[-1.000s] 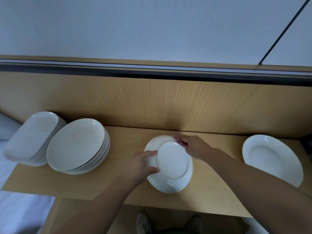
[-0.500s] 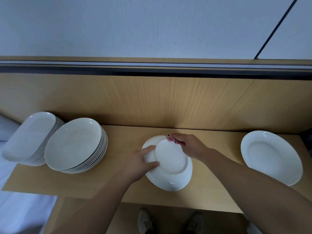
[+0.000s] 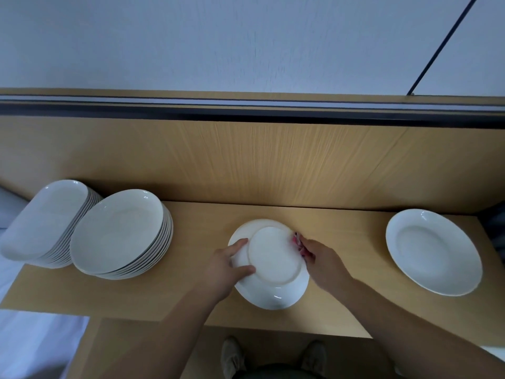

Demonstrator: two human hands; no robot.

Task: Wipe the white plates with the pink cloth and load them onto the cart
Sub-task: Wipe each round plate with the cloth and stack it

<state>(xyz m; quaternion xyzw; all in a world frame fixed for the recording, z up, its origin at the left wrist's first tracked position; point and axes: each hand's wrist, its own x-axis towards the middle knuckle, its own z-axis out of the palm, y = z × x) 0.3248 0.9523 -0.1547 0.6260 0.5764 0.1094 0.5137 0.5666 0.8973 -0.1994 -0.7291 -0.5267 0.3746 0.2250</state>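
Now the left hand (image 3: 222, 272) clasps the plate (image 3: 273, 259) by its left rim, right hand (image 3: 323, 268) fingers (image 3: 310, 247) pinching pink cloth (image 3: 299, 243) opposite.

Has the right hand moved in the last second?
Yes. The right hand, gripping the pink cloth, slid from the far rim of the held plate to its right side, away from the back panel, toward the lone plate.
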